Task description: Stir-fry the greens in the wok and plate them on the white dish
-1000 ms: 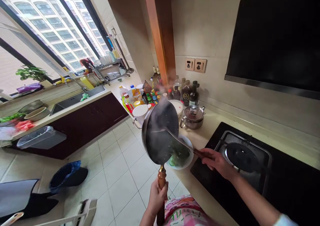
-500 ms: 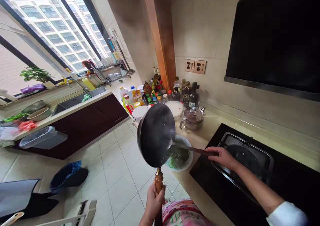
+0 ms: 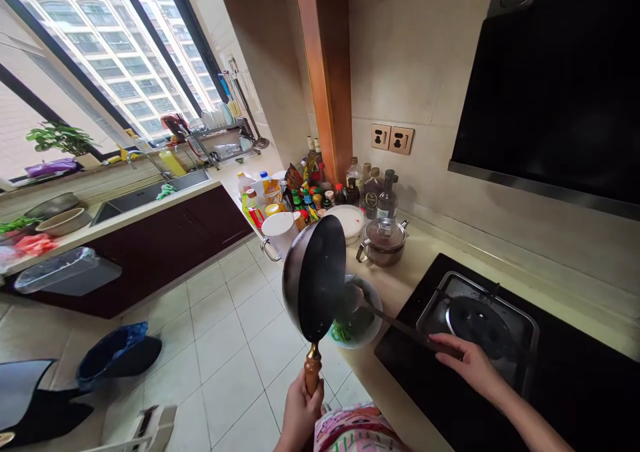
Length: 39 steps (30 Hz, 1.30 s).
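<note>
My left hand (image 3: 303, 402) is closed round the wooden handle of a black wok (image 3: 323, 279), which is tipped steeply on its side, its opening facing right. Below its right edge a white bowl (image 3: 373, 329) on the counter holds green vegetables (image 3: 341, 331). The dark handle of a spatula (image 3: 400, 325) is pinched in my right hand (image 3: 463, 359), over the stove. Its head is at the bowl, beside the wok's opening, partly hidden by steam.
A black stove (image 3: 425, 365) is at the right. Behind the bowl stand a lidded pot (image 3: 384, 242), a white lidded container (image 3: 345, 222), a large mug (image 3: 281, 235) and several bottles (image 3: 387, 199). A sink (image 3: 145, 195) lies at the far left.
The wok has tipped further onto its side, so less of its inside shows. My right hand has moved right and down with the spatula, whose head has shifted slightly right.
</note>
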{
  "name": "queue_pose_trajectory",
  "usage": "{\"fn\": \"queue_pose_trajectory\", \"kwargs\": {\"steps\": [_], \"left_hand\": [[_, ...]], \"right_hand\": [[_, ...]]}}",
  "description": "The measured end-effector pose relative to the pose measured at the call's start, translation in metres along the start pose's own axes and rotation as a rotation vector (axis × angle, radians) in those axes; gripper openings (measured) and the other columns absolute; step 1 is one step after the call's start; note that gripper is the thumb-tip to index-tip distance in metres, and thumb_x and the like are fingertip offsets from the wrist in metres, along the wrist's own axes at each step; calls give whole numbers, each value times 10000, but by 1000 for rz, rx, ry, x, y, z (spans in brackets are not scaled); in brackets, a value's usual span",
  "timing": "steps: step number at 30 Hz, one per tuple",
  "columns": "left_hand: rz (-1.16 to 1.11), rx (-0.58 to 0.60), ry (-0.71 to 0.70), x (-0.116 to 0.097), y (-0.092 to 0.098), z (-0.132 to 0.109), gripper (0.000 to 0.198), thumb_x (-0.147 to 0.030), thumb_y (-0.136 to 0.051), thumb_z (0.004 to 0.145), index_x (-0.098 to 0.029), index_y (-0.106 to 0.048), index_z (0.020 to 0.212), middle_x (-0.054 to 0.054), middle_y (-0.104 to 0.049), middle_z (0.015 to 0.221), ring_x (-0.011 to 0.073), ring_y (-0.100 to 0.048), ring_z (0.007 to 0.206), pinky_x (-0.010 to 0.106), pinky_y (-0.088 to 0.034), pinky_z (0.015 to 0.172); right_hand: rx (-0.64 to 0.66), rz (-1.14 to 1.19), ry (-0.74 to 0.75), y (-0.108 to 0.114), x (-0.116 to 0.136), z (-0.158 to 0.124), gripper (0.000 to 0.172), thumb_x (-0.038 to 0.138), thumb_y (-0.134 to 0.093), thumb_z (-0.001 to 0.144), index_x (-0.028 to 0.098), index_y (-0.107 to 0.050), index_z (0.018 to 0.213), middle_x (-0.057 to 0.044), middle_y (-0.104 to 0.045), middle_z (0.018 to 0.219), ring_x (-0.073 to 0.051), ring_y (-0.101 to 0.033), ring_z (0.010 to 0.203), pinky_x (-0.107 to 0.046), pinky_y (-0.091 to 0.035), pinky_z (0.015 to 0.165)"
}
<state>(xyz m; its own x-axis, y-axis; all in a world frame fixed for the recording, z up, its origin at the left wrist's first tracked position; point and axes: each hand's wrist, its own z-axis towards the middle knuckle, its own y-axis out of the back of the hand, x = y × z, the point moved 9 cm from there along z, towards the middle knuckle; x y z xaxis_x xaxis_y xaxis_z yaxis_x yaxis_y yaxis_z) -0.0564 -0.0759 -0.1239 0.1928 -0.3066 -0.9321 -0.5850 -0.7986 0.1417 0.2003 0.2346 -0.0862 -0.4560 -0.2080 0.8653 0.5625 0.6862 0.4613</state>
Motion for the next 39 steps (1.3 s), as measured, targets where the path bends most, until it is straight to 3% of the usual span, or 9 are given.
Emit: {"fn": "queue_pose_trajectory", "kwargs": {"steps": [5,11,14,18,22,27,30,34,39], "left_hand": [[-17,-11,-9,1,3,-3,437,-397,-687,672,-144,-586,1014,-113,-384,442,56,-341,334,183,-313,343],[-20,-2,5,-14,9,-10,408,-404,-693,655,-136,-587,945,-108,-393,457,55,-347,345,184,-297,337],[-30,14,28,-18,10,-10,461,-425,-709,633,-138,-591,973,-111,-395,448,57,-347,335,187,-293,333],[-15,54,21,-20,13,-6,504,-447,-722,621,-125,-581,983,-110,-392,474,54,-347,342,190,-303,338],[59,127,2,-24,16,-6,517,-463,-702,652,-121,-561,1013,-112,-397,455,58,-341,331,191,-294,339],[100,186,14,-27,21,-13,363,-453,-695,664,-171,-520,811,-95,-425,472,60,-375,339,188,-304,344],[85,187,-12,-28,23,-13,355,-457,-695,668,-186,-487,764,-98,-415,468,59,-374,339,188,-307,344],[66,184,-41,-25,24,-8,361,-459,-688,685,-172,-517,822,-95,-427,472,64,-386,346,192,-316,354],[54,173,-21,-24,26,-7,373,-463,-708,660,-167,-531,802,-101,-404,469,60,-376,338,191,-311,347]], "right_hand": [[-63,-126,47,-4,17,-19,368,442,-604,763,254,-729,1053,-37,-724,1100,-272,-676,1025,-379,-553,883],[-338,-473,332,-1,124,-93,335,412,-495,888,344,-642,1182,-2,-733,1075,-215,-727,839,-275,-603,644],[-449,-471,400,-5,149,-114,343,420,-506,896,351,-596,1219,-3,-740,1049,-190,-733,749,-226,-591,566],[-464,-301,344,-15,148,-83,275,412,-496,914,303,-607,1141,-15,-746,1024,-196,-732,810,-240,-603,631],[-426,-123,455,-36,156,-35,260,359,-498,924,262,-611,1136,-44,-721,1100,-203,-695,979,-295,-583,824],[-458,-86,505,-57,136,-9,277,321,-492,920,240,-619,1153,-53,-716,1108,-209,-692,982,-333,-582,835],[-454,-272,469,-57,110,-24,285,302,-476,926,253,-623,1165,-41,-725,1081,-208,-705,929,-340,-593,780],[-418,-525,433,-41,87,-75,303,326,-470,937,293,-608,1205,-15,-734,1043,-193,-716,853,-306,-595,689],[-462,-598,411,-21,99,-120,304,359,-495,936,317,-588,1222,21,-736,1034,-157,-719,812,-244,-584,643]]}}
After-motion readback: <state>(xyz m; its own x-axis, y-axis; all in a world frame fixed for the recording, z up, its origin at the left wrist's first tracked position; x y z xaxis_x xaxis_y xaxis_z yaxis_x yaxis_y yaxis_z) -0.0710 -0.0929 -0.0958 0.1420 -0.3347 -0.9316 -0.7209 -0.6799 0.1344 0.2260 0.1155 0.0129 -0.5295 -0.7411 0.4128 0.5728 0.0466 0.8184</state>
